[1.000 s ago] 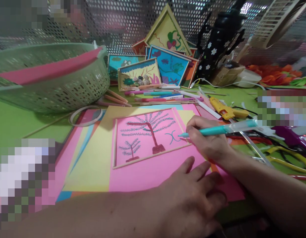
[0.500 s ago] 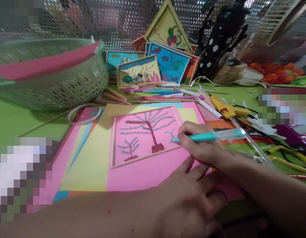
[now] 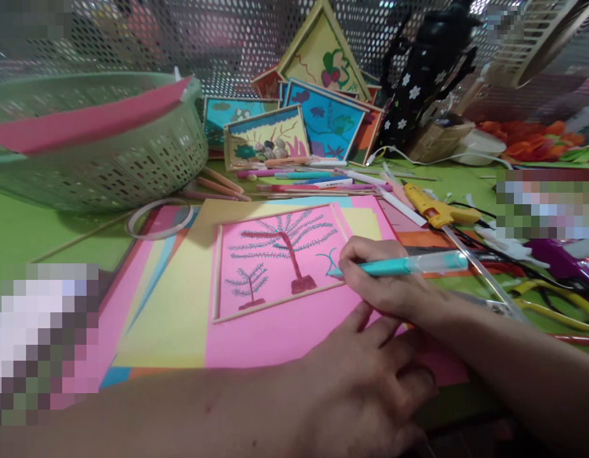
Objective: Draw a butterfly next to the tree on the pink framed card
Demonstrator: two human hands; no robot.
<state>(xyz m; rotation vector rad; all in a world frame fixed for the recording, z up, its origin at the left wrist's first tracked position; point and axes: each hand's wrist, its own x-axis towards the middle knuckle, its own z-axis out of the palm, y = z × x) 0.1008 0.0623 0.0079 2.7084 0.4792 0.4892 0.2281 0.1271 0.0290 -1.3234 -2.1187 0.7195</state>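
Observation:
My right hand (image 3: 375, 273) is closed around a teal felt-tip pen (image 3: 394, 264), its tip at a small curved teal line inside a stick-framed drawing. That drawing, on pink paper (image 3: 266, 340), shows a large tree (image 3: 294, 254) with a brown trunk and a smaller tree (image 3: 250, 286) at its left. Thin wooden sticks (image 3: 270, 310) border it. My left hand (image 3: 371, 375) lies on the pink sheet below the right hand, its fingers apart and pointing right, holding nothing. Yellow paper (image 3: 165, 318) and other coloured sheets lie beneath.
At the left stands a green basket (image 3: 146, 152) beside a tape ring (image 3: 159, 219). Framed pictures (image 3: 327, 121) lean at the back behind scattered pens (image 3: 304, 175). A black flowered jug (image 3: 413, 89), a yellow glue gun (image 3: 428, 207) and yellow-handled scissors (image 3: 556, 299) are to the right.
My right hand and the pen have shifted slightly left and down, the tip drawing a little further along the teal line. My left hand stays in place.

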